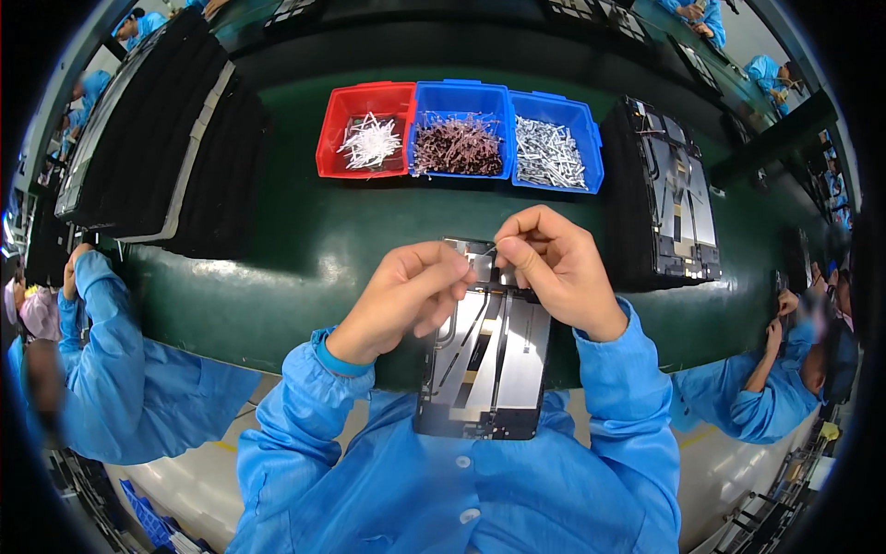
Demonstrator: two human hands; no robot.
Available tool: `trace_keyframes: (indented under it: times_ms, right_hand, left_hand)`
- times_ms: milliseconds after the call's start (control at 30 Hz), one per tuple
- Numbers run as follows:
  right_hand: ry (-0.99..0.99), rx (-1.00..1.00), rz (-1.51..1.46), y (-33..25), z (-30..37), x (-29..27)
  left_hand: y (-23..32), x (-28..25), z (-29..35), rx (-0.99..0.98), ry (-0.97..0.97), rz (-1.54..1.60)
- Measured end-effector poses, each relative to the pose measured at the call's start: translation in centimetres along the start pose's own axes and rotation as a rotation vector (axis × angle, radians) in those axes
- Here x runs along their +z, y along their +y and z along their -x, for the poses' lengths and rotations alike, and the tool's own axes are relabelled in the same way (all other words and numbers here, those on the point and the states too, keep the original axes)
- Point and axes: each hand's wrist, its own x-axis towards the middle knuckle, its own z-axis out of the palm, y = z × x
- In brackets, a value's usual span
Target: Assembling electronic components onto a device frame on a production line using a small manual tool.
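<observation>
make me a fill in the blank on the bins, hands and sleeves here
The red bin stands to the ____ of the blue bins.
The pinkish pieces lie in the ____ bin (left, middle or right).
The left hand and right hand are at the ____ end (near or far) of the panel.
The sleeves are coloured ____.

Answers: left; middle; far; blue

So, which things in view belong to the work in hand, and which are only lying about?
Likely belonging:
panel at both hands
red bin, two blue bins of small parts
similar panels stacked right

Probably just lying about:
far panels
blue object, lower left
</observation>
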Motion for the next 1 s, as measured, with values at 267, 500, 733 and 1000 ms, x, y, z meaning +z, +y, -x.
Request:
trace_keyframes:
  times_ms: [267, 500, 733, 1000]
  right_hand:
    - [0.143, 0.268, -0.401, -0.4, 1.0, 3.7]
    - [0.188, 0.266, -0.236, -0.1, 1.0, 3.9]
    - [0.145, 0.288, -0.157, 0.2, 1.2, 2.9]
    - [0.114, 0.034, 0.152, 1.4, 2.0, 2.4]
  left_hand:
    - [-1.8, 1.0, -0.3, 0.248, 0.220, -0.095]
    - [-2.0, 1.4, 0.0, 0.384, 0.225, -0.307]
    - [-1.1, 0.6, 0.4, 0.358, 0.172, -0.477]
    - [0.5, 0.4, 0.3, 0.169, 0.207, -0.349]
